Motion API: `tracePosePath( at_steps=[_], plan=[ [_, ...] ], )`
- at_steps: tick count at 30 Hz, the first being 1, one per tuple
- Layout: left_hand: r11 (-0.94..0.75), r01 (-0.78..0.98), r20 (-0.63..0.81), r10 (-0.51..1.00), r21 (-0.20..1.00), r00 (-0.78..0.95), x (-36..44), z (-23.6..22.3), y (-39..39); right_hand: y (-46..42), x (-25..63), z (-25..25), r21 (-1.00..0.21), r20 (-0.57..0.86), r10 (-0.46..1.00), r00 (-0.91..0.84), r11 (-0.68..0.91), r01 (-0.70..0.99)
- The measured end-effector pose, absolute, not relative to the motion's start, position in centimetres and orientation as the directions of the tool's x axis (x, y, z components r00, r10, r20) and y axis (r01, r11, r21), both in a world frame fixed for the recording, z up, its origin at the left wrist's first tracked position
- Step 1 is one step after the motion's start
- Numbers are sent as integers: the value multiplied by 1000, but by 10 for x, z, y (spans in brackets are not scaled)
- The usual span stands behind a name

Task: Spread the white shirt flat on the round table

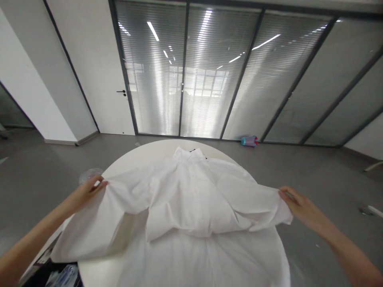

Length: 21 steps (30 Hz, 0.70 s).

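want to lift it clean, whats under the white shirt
The white shirt lies on a round white table, both hands gripping its sides. Anything beneath the cloth is hidden.

Place: I read this as an office.
Walls: glass partitions (209, 79) in dark frames with slatted blinds shut behind them, ceiling strip lights mirrored in the panes.
Door: a plain white door (98, 79) with a black lever handle.
Floor: bare grey floor (314, 175).
Furniture: a round white table (143, 153) in front of me.
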<state>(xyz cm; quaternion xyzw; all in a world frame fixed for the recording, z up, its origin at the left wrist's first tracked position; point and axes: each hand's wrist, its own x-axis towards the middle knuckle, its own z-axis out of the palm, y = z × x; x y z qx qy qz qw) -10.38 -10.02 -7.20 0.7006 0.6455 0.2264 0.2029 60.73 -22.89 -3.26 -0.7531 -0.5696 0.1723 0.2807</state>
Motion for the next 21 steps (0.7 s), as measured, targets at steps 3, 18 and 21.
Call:
tracePosePath(
  at_steps=[3,18,21],
  plan=[
    [-75,884,100,995,461,32,-144,-63,-73,-209,618,-1,-461,142,945,293,-199,865],
    [-712,611,77,671,347,738,196,-13,11,-253,665,-40,-739,-121,962,246,-253,624],
    [-751,550,31,600,366,799,281,-32,29,-277,677,-63,-845,-144,966,216,-233,482]
  ],
)
